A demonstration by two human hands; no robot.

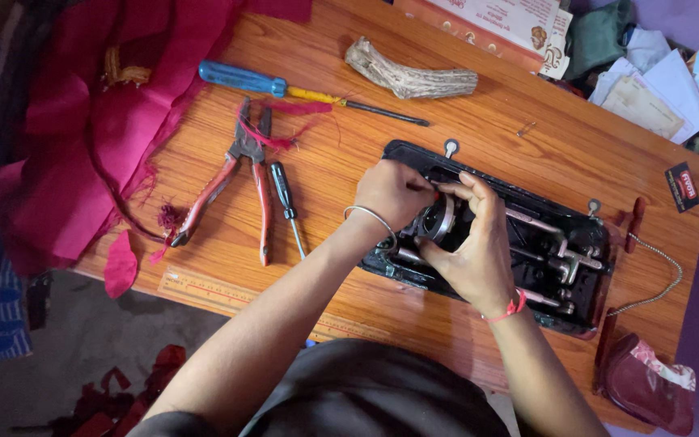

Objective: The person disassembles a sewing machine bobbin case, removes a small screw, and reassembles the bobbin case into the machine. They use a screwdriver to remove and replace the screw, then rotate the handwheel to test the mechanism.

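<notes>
Round silver metal shuttle part [438, 220] sits between both hands: left hand [394, 193] seemingly pinching above, right hand [472, 247] gripping it.

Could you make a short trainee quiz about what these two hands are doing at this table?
1. True or false: both hands work on the sewing machine underside.
2. Which wrist wears a metal bangle? A) left B) right
3. Fill in: the pliers have ___ handles.

Key: 1 true: left hand and right hand meet at the round metal part. 2 A; the right wrist has a red thread. 3 red.
</notes>
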